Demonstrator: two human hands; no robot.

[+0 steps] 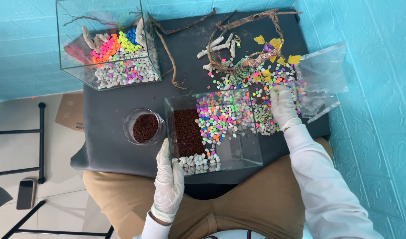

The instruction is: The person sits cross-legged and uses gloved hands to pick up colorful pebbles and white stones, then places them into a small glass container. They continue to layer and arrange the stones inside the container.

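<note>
Turquoise walls, dark table [110,115], clear plastic bag [322,75] beside right hand [282,106].

I can't see the fingertips of my white-gloved right hand [282,106]; they sink into the loose spread of neon and grey pebbles [273,84] beside the crumpled clear plastic bag [320,77], so whether they pinch a stone is unclear. My white-gloved left hand [169,179] touches the near corner of the square clear glass tank [211,128], but I can't tell if it grips the wall. The second glass tank [107,44] at back left is cut by the top edge, and single pebbles inside are too small to sort.
</note>
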